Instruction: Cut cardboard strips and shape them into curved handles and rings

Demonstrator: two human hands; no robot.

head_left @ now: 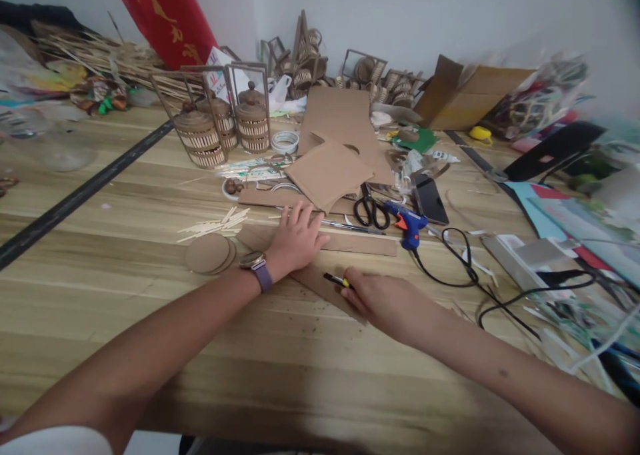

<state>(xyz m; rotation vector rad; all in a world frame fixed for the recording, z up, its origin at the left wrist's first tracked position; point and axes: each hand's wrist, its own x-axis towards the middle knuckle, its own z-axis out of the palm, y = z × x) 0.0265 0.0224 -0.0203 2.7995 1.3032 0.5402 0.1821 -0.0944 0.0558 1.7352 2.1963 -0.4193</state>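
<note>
Wood-grain tabletop (240, 368) bears a slanting cardboard strip (325, 297) running from under the left hand (296, 238), spread flat, to the right hand (373, 298), which grips a small cutter (336, 280). Whether the tip touches cardboard is hard to tell. With the left hand so near, a slip could nick it. Beyond the hands, a pen (353, 227) and black scissors (371, 212) crowd the space; rightward, the blue glue gun (411, 234) trails a cord that might snag the right hand.

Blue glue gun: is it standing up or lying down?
The glue gun lies on its side: its orange trigger and handle show in profile from above.
</note>
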